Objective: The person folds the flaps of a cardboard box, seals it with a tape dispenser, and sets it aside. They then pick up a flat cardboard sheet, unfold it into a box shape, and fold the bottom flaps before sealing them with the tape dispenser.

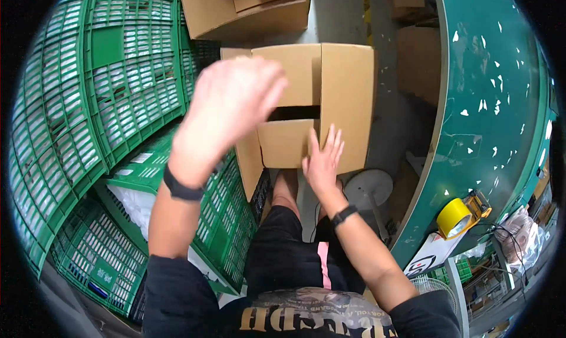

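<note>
A brown cardboard box (349, 96) stands in front of my legs. Its far flap (295, 73) and near flap (283, 146) lie folded inward, with a dark gap between them. The right flap lies over toward the middle, while the left flap (247, 161) sticks out to the side. My right hand (324, 164) rests with fingers spread on the near right part of the box top. Over the box's left side my left hand (239, 96) is raised and blurred by motion; its fingers look curled, but whether they hold anything is hidden.
Green plastic crates (132, 73) are stacked along the left, with another crate (112, 267) lower down. An open carton (259, 20) sits beyond the box. At right, a green table (477, 132) carries a yellow tape roll in a dispenser (457, 217). A round stand base (368, 188) is on the floor.
</note>
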### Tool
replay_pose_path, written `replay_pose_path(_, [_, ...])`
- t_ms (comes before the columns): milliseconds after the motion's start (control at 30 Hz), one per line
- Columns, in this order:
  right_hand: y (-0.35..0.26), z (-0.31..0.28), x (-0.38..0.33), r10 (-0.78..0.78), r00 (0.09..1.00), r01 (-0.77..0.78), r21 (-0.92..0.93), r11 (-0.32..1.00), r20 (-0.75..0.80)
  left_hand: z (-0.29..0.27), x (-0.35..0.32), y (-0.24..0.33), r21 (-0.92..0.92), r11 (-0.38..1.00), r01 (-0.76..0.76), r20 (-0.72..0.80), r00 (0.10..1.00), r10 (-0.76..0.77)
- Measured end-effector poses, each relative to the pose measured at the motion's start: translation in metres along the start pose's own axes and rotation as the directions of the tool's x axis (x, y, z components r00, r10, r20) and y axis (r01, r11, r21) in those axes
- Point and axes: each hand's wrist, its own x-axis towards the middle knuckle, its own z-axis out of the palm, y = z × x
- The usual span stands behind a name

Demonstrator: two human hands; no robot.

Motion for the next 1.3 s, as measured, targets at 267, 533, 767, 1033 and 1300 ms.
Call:
replay_pose_path(267, [0.004, -0.006, 0.058, 0.06, 0.998, -0.064, -0.167, 0.984, -0.027, -0.009, -0.119, 0.041, 0.189, 0.907, 0.376, 0.465, 0.779, -0.42])
replay_pose_path(533, [-0.002, 0.01, 0.061, 0.071, 0.997, -0.067, -0.204, 0.977, 0.011, -0.076, -0.204, 0.08, -0.476, 0.776, 0.414, 0.813, 0.543, 0.209])
replay_pose_path(767, [0.008, 0.01, 0.06, 0.048, 0.999, -0.048, -0.273, 0.961, -0.003, 0.002, -0.261, 0.08, -0.573, 0.494, 0.654, 0.432, 0.753, -0.496])
replay_pose_path(1033, [0.045, 0.007, 0.052, -0.087, 0.996, 0.088, -0.114, 0.99, 0.009, 0.148, -0.136, 0.079, -0.736, 0.315, 0.6, 0.127, 0.578, -0.806])
replay_pose_path(1300, [0.064, -0.008, 0.05, -0.094, 0.995, 0.099, -0.155, 0.983, 0.038, 0.177, -0.132, 0.115, -0.73, 0.488, 0.478, 0.027, 0.734, -0.678])
